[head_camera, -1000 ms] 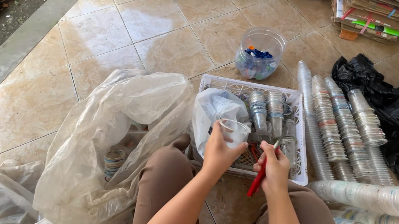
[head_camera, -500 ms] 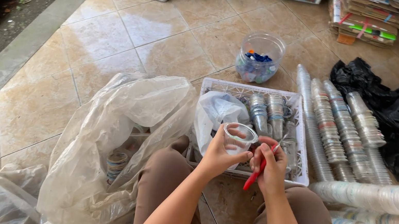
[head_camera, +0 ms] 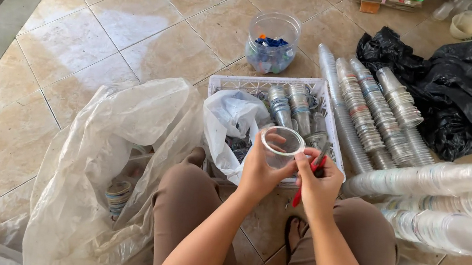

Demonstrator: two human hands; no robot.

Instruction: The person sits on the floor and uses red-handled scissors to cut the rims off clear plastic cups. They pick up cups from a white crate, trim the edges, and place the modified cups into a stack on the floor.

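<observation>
In the head view, the left hand [head_camera: 260, 170] held a clear plastic cup [head_camera: 281, 145], its grip closed around the cup's lower wall with the open rim facing up toward the camera. The right hand [head_camera: 318, 184] sat just beside it, touching the cup's rim on the far side, and its grip was closed on a red-handled tool [head_camera: 304, 188], probably a small cutter, though the blade end was hidden behind the fingers.

Directly beyond the grip lay a white slotted basket [head_camera: 322, 89] on the tiled floor [head_camera: 75, 48]. It held short stacks of clear cups [head_camera: 290, 106] and, on its left side, a white plastic bag [head_camera: 229, 116] with dark scraps showing at its mouth. Farther past the basket stood a clear round jar [head_camera: 272, 42] holding blue and pale bottle caps.

To the right of the grip, long nested stacks of cups [head_camera: 374, 115] lay side by side on the floor, with larger sleeves of cups [head_camera: 448, 199] nearer the person's knee and a black plastic bag [head_camera: 469, 91] behind them.

To the left of the grip slumped a big translucent sack [head_camera: 116, 152] with a few ringed pieces visible in it.
</observation>
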